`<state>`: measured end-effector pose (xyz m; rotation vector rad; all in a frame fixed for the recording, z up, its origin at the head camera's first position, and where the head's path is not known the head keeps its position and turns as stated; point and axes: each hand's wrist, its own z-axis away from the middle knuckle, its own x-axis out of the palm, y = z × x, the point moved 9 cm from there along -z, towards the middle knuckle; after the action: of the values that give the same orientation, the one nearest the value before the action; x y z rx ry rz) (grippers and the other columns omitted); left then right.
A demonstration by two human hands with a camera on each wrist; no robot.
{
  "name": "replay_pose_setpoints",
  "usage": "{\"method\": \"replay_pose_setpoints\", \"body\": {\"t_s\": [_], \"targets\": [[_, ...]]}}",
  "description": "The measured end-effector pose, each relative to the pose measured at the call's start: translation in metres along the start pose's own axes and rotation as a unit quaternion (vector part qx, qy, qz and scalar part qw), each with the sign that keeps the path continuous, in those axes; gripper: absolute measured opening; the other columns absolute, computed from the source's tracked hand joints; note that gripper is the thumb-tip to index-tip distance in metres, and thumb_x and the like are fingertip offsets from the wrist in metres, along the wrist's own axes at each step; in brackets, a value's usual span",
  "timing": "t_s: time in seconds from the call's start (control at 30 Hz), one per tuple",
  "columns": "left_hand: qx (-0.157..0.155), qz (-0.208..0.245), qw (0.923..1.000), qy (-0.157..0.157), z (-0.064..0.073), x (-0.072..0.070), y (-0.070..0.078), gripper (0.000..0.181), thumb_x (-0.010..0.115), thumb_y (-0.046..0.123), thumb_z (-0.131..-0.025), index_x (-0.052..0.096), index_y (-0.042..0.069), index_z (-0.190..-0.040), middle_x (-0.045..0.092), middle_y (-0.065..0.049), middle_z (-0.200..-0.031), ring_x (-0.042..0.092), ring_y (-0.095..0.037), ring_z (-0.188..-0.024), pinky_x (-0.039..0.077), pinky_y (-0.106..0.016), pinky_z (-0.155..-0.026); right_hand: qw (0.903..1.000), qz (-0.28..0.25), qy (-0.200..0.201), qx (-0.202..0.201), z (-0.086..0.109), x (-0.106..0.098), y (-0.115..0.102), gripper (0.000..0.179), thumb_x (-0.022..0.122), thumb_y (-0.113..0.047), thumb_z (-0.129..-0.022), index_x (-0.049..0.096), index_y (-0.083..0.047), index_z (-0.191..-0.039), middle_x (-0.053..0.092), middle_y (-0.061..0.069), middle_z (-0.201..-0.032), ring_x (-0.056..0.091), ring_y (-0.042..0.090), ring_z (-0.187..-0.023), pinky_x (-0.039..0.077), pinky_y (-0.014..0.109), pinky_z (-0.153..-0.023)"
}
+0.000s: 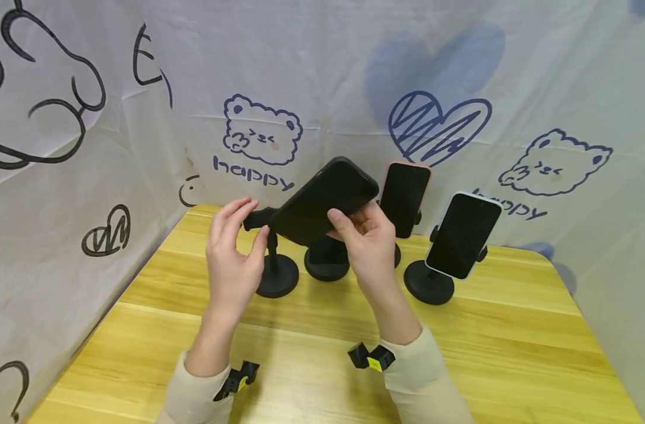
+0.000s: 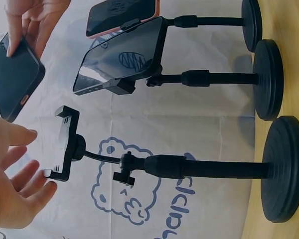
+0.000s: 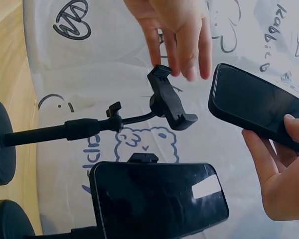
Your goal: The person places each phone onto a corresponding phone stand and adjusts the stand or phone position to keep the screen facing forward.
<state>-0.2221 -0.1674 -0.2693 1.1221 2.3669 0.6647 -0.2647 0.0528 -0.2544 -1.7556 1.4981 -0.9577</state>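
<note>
My right hand (image 1: 374, 244) grips a black smartphone (image 1: 322, 200) by one end, thumb on the screen side and fingers behind it. The phone is tilted in the air, screen dark. To its left stands a black phone stand with a bare clamp (image 2: 67, 144), a thin neck and a round base (image 1: 277, 277). The left hand (image 1: 232, 253) is raised at this clamp, fingers spread and fairly straight, fingertips right at one end of it. In the right wrist view the held phone (image 3: 259, 107) is apart from the clamp (image 3: 169, 102).
Behind the held phone, a second stand (image 1: 326, 265) bears a black phone (image 2: 124, 55). Farther right, stands hold a pink-edged phone (image 1: 405, 200) and a white-edged phone (image 1: 462, 235). All are on a wooden table (image 1: 301, 365) before a white printed cloth (image 1: 322, 70).
</note>
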Motion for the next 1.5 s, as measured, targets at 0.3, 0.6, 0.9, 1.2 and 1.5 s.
{"method": "replay_pose_setpoints", "body": {"t_s": [0.3,0.6,0.9,1.2,1.5], "targets": [[-0.025,0.0,0.9997,-0.002,0.002,0.004,-0.01,0.035,0.069,-0.008,-0.095,0.067,-0.006,-0.13,0.061,-0.018,-0.14,0.057,-0.033,-0.131,0.049,-0.046,-0.11,0.9999,-0.008,-0.015,0.003,-0.019,0.02,0.003,0.022,0.07,-0.002,-0.098,0.064,0.004,-0.118,0.073,0.017,-0.107,0.073,0.015,-0.091,0.064,0.034,-0.081],[-0.056,0.01,0.9984,0.002,0.004,0.002,-0.024,0.025,0.064,-0.012,-0.096,0.069,-0.009,-0.121,0.061,-0.019,-0.135,0.06,-0.033,-0.126,0.056,-0.046,-0.099,0.9981,-0.037,-0.038,0.031,-0.027,0.035,0.015,0.025,0.068,-0.001,-0.099,0.062,0.005,-0.123,0.071,0.023,-0.113,0.074,0.015,-0.092,0.063,0.034,-0.082],[-0.067,0.004,0.9977,0.001,0.003,0.001,-0.027,0.024,0.066,-0.011,-0.096,0.068,-0.011,-0.119,0.064,-0.023,-0.125,0.065,-0.032,-0.116,0.057,-0.036,-0.097,0.997,-0.018,-0.062,0.043,-0.032,0.045,0.02,0.028,0.067,-0.003,-0.1,0.061,0.003,-0.126,0.071,0.021,-0.116,0.074,0.021,-0.098,0.063,0.037,-0.084],[-0.083,0.009,0.9965,-0.001,0.002,0.001,-0.029,0.029,0.067,-0.01,-0.096,0.063,-0.01,-0.124,0.063,-0.024,-0.124,0.064,-0.031,-0.118,0.056,-0.034,-0.097,0.9971,-0.004,-0.058,0.05,-0.039,0.049,0.023,0.029,0.069,-0.006,-0.1,0.062,0.002,-0.127,0.072,0.019,-0.116,0.073,0.024,-0.098,0.064,0.036,-0.081],[-0.09,0.011,0.9958,-0.001,0.002,0.0,-0.03,0.032,0.069,-0.01,-0.094,0.061,-0.01,-0.126,0.062,-0.024,-0.126,0.064,-0.03,-0.119,0.055,-0.03,-0.098,0.9963,-0.001,-0.068,0.054,-0.045,0.055,0.023,0.03,0.069,-0.007,-0.1,0.062,0.001,-0.128,0.072,0.019,-0.117,0.073,0.025,-0.102,0.063,0.039,-0.083]]}}
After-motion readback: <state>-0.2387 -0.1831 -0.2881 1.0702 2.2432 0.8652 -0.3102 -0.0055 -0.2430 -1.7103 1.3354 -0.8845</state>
